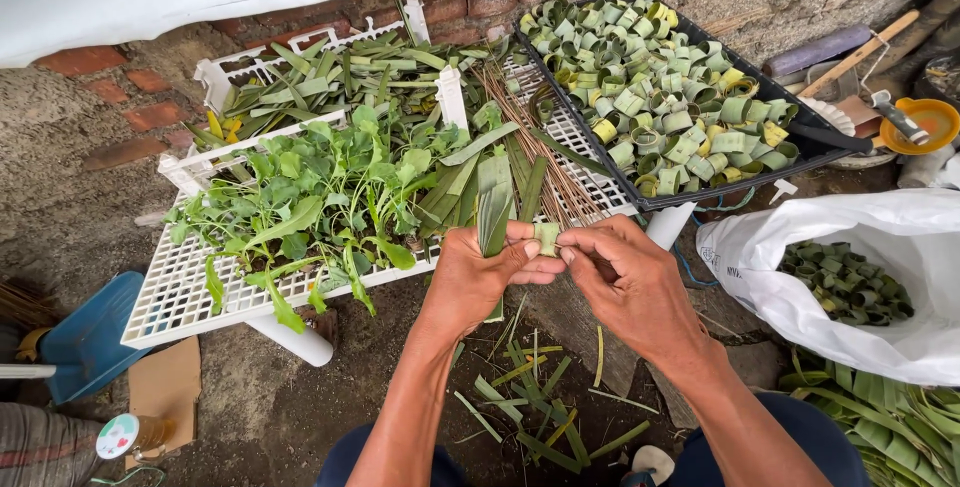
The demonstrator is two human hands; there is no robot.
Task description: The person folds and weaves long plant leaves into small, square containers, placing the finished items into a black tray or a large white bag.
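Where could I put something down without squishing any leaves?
The white rack is bare at its near left corner, in front of the leafy greens. The black tray of leaf rings is packed full, and leaf scraps litter the ground under both hands.

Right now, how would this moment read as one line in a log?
left hand: grips long leaf strips | right hand: pinches small leaf ring | black tray: full of rings

A small folded leaf ring (546, 237) is pinched between the fingertips of the left hand (480, 272) and right hand (625, 277), with long leaf strips (493, 212) gripped in the left, above a white slatted rack (190, 297) beside a black tray (640, 197) of finished rings.
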